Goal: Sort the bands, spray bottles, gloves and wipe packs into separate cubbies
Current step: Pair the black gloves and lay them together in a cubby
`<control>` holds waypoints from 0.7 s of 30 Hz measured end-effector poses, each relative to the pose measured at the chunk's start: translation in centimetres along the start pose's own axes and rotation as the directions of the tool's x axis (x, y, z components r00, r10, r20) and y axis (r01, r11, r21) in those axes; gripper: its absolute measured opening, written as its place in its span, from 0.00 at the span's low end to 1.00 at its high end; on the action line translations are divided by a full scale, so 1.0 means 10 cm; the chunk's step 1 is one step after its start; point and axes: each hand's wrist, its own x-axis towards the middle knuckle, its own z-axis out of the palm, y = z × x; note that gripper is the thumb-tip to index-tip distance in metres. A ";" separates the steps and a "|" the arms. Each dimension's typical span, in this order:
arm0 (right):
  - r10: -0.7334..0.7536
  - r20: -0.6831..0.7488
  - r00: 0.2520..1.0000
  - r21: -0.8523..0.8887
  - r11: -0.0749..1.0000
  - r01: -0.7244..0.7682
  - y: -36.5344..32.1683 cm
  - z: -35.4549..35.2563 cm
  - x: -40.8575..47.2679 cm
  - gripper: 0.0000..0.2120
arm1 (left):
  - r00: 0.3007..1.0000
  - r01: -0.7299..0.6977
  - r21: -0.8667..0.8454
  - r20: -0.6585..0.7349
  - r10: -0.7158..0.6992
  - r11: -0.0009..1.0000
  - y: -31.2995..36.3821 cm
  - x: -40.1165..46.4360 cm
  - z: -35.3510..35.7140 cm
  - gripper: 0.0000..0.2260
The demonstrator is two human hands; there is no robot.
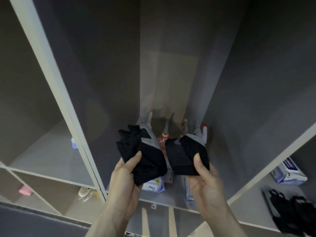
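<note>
- Left hand [127, 170] raised, gripping a black-and-grey glove [142, 149] with thumb on top
- Right hand [205, 178] alongside, clamped on a second glove [186, 151]
- Both held in front of the middle cubby [171, 82], spray bottles [166, 129] at the back
- Wipe pack [288, 173] and more black gloves [289, 209] in the right-hand cubby

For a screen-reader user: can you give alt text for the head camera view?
Two bare hands, left hand and right hand, each grip a black and grey glove before an open cubby holding spray bottles and wipe packs. The cubby to the right holds another wipe pack and dark gloves.
</note>
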 end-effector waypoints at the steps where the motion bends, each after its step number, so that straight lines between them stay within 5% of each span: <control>1: -0.043 -0.001 0.999 -0.085 0.995 0.042 -0.02 0.00 0.00 0.19 | 0.999 0.031 0.002 0.039 -0.032 1.000 -0.01 -0.02 0.00 0.16; 6: -0.224 0.097 0.970 -0.608 0.758 0.236 0.04 0.05 -0.04 0.20 | 0.967 0.155 -0.027 0.207 -0.146 0.988 -0.06 -0.11 0.12 0.20; 8: -0.271 0.213 0.939 -0.653 0.676 0.343 0.11 0.08 -0.06 0.15 | 0.951 0.191 -0.048 0.257 -0.173 0.980 -0.10 -0.14 0.17 0.18; 11: -0.353 0.361 0.863 -0.719 0.484 0.499 0.23 0.06 -0.06 0.21 | 0.941 0.210 -0.046 0.279 -0.189 0.977 -0.15 -0.17 0.21 0.16; 17: -0.395 0.599 0.696 -0.770 -0.046 0.637 0.31 0.02 -0.03 0.25 | 0.947 0.195 -0.048 0.269 -0.176 0.980 -0.17 -0.21 0.23 0.18; 19: -0.407 0.594 0.693 -0.780 -0.083 0.620 0.32 0.03 -0.04 0.25 | 0.943 0.197 -0.047 0.281 -0.176 0.979 -0.15 -0.21 0.21 0.19; 21: -0.419 0.498 0.759 -0.798 0.120 0.590 0.28 0.07 -0.08 0.21 | 0.940 0.206 -0.056 0.287 -0.182 0.977 -0.14 -0.19 0.18 0.19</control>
